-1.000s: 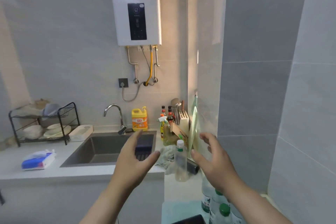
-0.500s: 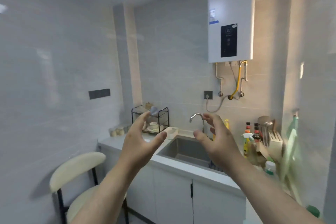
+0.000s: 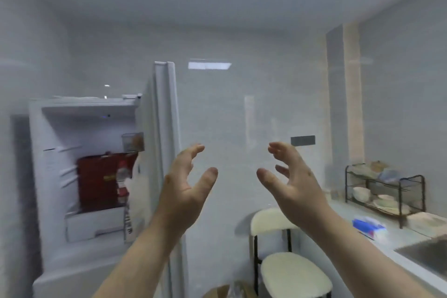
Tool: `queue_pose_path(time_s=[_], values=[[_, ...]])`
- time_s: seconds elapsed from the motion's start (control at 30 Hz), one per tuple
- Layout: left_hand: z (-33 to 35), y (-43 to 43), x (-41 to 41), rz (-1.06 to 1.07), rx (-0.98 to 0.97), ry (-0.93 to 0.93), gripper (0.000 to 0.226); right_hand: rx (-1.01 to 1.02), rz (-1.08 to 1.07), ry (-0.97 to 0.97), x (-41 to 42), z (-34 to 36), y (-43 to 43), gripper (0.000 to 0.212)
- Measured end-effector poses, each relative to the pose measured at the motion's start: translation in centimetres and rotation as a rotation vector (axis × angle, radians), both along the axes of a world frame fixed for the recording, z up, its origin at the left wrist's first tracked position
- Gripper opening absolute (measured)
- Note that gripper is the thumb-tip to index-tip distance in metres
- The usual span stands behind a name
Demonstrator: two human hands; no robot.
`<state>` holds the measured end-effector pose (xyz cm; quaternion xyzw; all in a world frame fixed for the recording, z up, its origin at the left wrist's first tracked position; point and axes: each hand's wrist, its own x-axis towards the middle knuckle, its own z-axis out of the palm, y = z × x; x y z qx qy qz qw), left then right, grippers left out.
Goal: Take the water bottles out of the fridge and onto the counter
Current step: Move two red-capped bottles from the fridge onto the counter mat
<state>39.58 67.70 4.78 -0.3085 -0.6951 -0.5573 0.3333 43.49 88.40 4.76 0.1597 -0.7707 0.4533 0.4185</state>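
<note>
Pretty blurry from my end, but I'm looking at pale grey tiled walls (image 3: 242, 109) with a bright rectangular light reflection (image 3: 209, 65) up high and a dark switch plate (image 3: 302, 140) further right. A cream padded chair (image 3: 287, 261) on black legs sits against the wall, and a beige-edged corner column (image 3: 344, 94) rises on the right.
</note>
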Motion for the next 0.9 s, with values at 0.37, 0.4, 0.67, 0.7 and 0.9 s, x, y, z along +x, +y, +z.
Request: queue_pose_path(time_s=[0.37, 0.4, 0.67, 0.7, 0.9], values=[[-0.4, -28.0, 1.5, 0.315, 0.191, 0.074, 0.035, 0.08, 0.42, 0.015, -4.6, 0.2, -28.7, 0.059], [-0.7, -30.5, 1.1, 0.336, 0.19, 0.063, 0.038, 0.08, 0.429, 0.002, -5.4, 0.0, -31.1, 0.062], [-1.3, -45.4, -3.7, 0.391, 0.161, -0.042, 0.051, 0.051, 0.336, -0.073, -11.9, -0.3, -43.4, 0.061], [-1.4, -46.6, -4.5, 0.384, 0.156, -0.059, 0.05, 0.043, 0.323, -0.083, -12.7, -0.3, -44.4, 0.06], [-1.5, -50.1, -10.0, 0.325, 0.113, -0.112, 0.034, 0.033, 0.273, -0.115, -17.4, -0.8, -48.8, 0.051]])
